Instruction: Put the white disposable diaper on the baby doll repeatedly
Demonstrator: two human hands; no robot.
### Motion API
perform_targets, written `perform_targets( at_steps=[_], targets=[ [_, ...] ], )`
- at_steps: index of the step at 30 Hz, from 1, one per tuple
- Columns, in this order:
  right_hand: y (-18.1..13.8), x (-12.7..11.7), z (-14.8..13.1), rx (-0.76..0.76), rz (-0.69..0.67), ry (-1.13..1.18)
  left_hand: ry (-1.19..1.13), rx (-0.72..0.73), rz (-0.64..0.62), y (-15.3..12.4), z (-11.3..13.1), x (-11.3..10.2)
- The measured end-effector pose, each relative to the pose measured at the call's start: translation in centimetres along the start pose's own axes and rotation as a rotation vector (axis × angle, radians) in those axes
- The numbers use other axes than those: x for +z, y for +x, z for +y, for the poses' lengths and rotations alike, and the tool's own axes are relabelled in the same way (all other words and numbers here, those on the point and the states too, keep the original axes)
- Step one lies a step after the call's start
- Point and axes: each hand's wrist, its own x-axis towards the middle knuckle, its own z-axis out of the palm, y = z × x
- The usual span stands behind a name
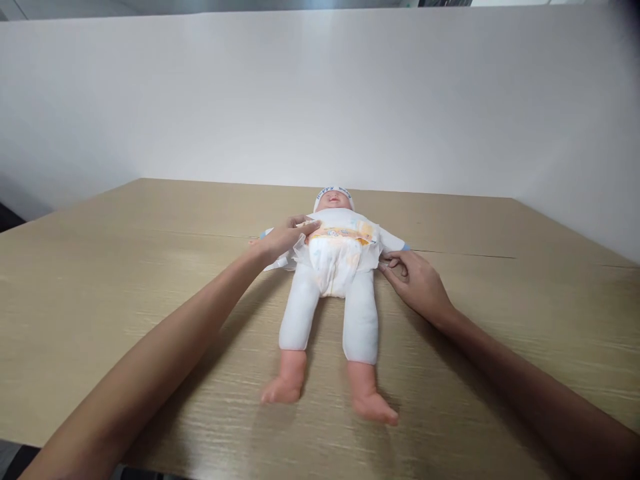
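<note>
A baby doll point(361, 320) in a white body suit lies on its back, its feet toward me. Around its hips and belly is a white diaper point(334, 263) with an orange and yellow printed waistband. My left hand point(284, 241) grips the diaper's upper edge at the left side of the belly, thumb on the front. Beside the doll's right-hand hip, my right hand point(419, 279) is closed, pinching the diaper's side flap between thumb and fingers. On the left, part of the spread side flap point(280, 264) shows below my left hand.
Beneath the doll is a light wood-grain table point(200, 213), with a thin seam running across it. A white partition point(320, 100) rises behind the table's far edge. The doll's head wears a white cap with blue lettering point(334, 192).
</note>
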Motion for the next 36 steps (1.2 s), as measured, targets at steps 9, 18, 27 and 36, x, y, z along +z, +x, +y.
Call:
perform_targets(
  at_steps=[9,18,27,36],
  targets=[
    [0.5,0.8,-0.6,0.28,-0.07,0.004,0.496,0.482,0.28,-0.6,8.1,2.4],
    [1.1,0.4,-0.7,0.455,-0.127,0.067,0.762,0.427,-0.153,0.1,6.7,6.9],
    [2.1,-4.0,-2.6,0.419,-0.233,0.447,0.737,0.301,-0.072,-0.5,6.6,7.0],
    [7.5,-0.1,-7.5,0.321,-0.286,0.555,0.717,0.305,-0.067,-0.3,6.6,7.3]
  ],
)
